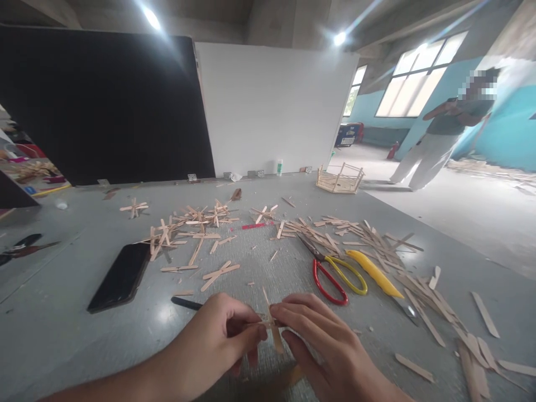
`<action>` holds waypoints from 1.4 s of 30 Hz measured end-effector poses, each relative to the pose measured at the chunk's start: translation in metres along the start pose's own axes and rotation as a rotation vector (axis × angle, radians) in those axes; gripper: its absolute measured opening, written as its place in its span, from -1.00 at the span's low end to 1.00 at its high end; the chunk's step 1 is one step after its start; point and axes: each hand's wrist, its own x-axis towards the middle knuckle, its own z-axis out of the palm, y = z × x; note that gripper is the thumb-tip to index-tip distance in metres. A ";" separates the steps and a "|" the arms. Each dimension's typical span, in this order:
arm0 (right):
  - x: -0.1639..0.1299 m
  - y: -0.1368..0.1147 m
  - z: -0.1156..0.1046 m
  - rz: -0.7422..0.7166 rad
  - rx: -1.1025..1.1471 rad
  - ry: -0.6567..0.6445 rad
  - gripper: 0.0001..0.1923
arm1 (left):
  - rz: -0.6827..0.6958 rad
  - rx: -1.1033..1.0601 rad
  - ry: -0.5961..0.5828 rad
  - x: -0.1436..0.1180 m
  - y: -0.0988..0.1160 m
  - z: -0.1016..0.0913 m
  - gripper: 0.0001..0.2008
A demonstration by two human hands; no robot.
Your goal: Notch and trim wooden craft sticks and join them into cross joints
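Low in the view, a small cross of wooden craft sticks (276,339) is held between my two hands. My left hand (234,329) pinches one stick between thumb and forefinger. My right hand (320,335) has its fingertips closed on the other side of the cross, partly covering it. Part of a black, slim tool (186,303) shows behind my left hand. Scissors (330,273) with one red and one yellow handle lie ahead of my right hand. Beside them is a yellow-handled cutter knife (374,273).
Loose craft sticks (377,245) spread over the grey table (138,346). A black phone (119,276) lies left. Crossed stick pieces (220,273) and a stick frame (340,180) sit farther off. Black and white panels (272,106) stand behind. A person (446,125) stands at right.
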 end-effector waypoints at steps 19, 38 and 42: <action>0.011 0.015 -0.004 0.122 -0.212 0.093 -0.70 | 0.167 0.382 0.339 0.038 -0.001 -0.077 -0.60; -0.004 0.042 0.026 0.187 -0.204 -0.083 -0.71 | 0.064 1.180 0.299 0.132 0.005 -0.204 -0.68; -0.004 0.043 0.027 0.188 -0.192 -0.062 -0.71 | 0.015 1.222 0.288 0.137 0.007 -0.203 -0.67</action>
